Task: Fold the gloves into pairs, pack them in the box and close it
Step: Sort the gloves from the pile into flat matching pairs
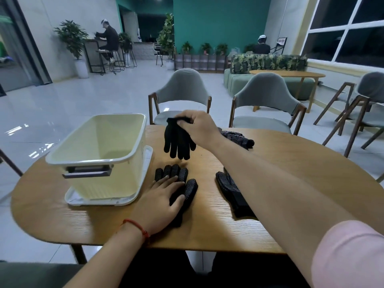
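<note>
The right hand (199, 126) is raised over the far half of the bench (291, 163). Its fingertips and thumb are closed in a pinch on the cuff of a black glove (176, 140). This glove is held clear of the wood and hangs with its fingers pointing down.

The left hand (160, 202) is laid flat, fingers straight and slightly spread, on a second glove (190, 189). The second glove is pressed against the bench with its dotted side up, and its fingertips reach out beyond the hand. A red cord (137, 225) is worn on that wrist.

A third glove (228, 188), also dotted, is seen lying just to the right, partly covered by the right forearm. A pink sleeve (349, 252) is seen on that arm. Further gloves (239, 138) are piled behind the right hand near the far edge; how many are there cannot be told.

On the left part of the bench, just beside the pressed glove, the cream box (99, 188) is placed upright and open, with a grey handle on its near wall. It is set on its white lid (93, 201), which lies beneath it. Nothing can be made out inside. Two grey chairs (182, 90) are drawn up at the far side.
</note>
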Demonstrator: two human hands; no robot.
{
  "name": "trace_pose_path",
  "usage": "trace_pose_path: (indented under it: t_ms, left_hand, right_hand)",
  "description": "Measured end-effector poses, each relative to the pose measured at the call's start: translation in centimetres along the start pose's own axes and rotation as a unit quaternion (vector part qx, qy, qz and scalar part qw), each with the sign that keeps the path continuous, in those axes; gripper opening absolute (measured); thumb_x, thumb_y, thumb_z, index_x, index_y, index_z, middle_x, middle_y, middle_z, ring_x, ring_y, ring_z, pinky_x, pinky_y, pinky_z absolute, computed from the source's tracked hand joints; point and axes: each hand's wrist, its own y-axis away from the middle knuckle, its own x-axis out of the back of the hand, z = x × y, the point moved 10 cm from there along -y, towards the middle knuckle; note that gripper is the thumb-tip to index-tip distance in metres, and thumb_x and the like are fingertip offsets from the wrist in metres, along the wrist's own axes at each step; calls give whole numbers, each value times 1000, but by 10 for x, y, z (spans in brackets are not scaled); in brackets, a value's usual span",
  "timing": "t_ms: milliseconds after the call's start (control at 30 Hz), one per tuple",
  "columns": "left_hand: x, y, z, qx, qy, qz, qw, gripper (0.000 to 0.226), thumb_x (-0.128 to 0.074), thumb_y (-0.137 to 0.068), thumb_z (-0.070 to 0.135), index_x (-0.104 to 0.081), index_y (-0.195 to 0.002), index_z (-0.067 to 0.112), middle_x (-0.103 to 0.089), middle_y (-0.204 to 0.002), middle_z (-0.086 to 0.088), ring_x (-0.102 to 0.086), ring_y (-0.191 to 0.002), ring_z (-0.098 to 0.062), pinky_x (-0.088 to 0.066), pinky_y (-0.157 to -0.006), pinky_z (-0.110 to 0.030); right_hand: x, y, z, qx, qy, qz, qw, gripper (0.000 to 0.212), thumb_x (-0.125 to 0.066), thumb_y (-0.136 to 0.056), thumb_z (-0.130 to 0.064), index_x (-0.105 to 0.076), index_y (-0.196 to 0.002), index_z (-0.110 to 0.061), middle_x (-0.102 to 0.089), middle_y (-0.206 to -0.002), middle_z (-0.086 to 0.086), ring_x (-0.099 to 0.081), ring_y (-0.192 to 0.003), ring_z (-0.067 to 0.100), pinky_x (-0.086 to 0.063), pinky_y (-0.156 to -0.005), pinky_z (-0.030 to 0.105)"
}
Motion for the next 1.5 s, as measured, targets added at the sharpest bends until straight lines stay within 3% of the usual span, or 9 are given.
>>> trace_pose_path:
  t_ms: [167,533,633,700,767,933,1100,1400,1500]
  left_hand:
    - [3,1,4,8,-4,-5,1000,58,-34,-98,61,-47,-152,44,-35,-167,17,-20,-158,-8,-17,-130,-38]
    - [9,4,7,7,23,12,1000,47,-42,-105,53,-50,-150,42,-39,-164,18,-24,-157,-9,-22,-129,-37]
    - [32,10,8,-7,51,106,993,29,-50,-98,43,-67,-120,35,-66,-126,11,-57,-119,-15,-51,-100,-38]
    - [51,20,2,10,84,186,979,8,-55,-93,28,-63,-95,28,-61,-92,8,-55,-89,-14,-51,-79,-37]
    - [61,30,-7,39,112,226,967,12,-58,-92,15,-57,-86,26,-55,-82,10,-52,-83,-14,-46,-74,-34]
    - [51,46,-28,112,144,190,965,35,-66,-87,13,-52,-114,31,-61,-98,11,-60,-92,-15,-51,-79,-36]
    - [41,40,-20,81,81,136,984,59,-65,-80,12,-56,-135,30,-63,-116,10,-55,-111,-15,-51,-96,-37]
    - [39,36,-24,82,82,149,982,58,-60,-80,-4,-65,-131,24,-63,-117,1,-56,-113,-23,-48,-96,-35]
    - [43,36,-25,68,77,179,978,34,-63,-89,0,-69,-116,20,-67,-107,-1,-62,-103,-26,-51,-89,-39]
  right_hand:
    - [-42,28,21,-25,-80,-93,992,23,-71,-101,-13,-83,-113,-30,-81,-108,-12,-75,-109,12,-58,-105,39]
    - [-37,68,0,-2,-53,-120,991,22,-71,-102,-23,-80,-110,-41,-80,-105,-21,-74,-104,4,-59,-101,35]
    - [-39,89,-6,19,-18,-102,994,22,-72,-100,-18,-83,-114,-31,-80,-106,-22,-73,-103,-1,-57,-100,30]
    - [-42,110,-11,52,10,-79,995,23,-73,-99,-18,-82,-115,-31,-80,-111,-21,-72,-107,-2,-56,-102,30]
    - [-44,133,-16,92,18,-43,995,24,-75,-96,-15,-83,-114,-28,-79,-118,-15,-71,-114,-1,-55,-105,30]
    - [-65,179,-5,94,22,-25,995,21,-77,-92,-12,-84,-110,-21,-77,-122,-13,-68,-117,-1,-53,-106,28]
    - [-71,185,2,80,33,-51,995,26,-70,-93,-9,-81,-114,-19,-77,-120,-10,-70,-115,5,-54,-104,31]
    - [-70,191,-3,97,34,-52,993,26,-63,-101,-8,-77,-122,-16,-77,-121,-7,-70,-117,9,-55,-103,32]
    - [-73,192,-1,84,42,-69,993,25,-63,-99,-10,-77,-119,-17,-78,-118,-7,-71,-113,10,-56,-100,34]
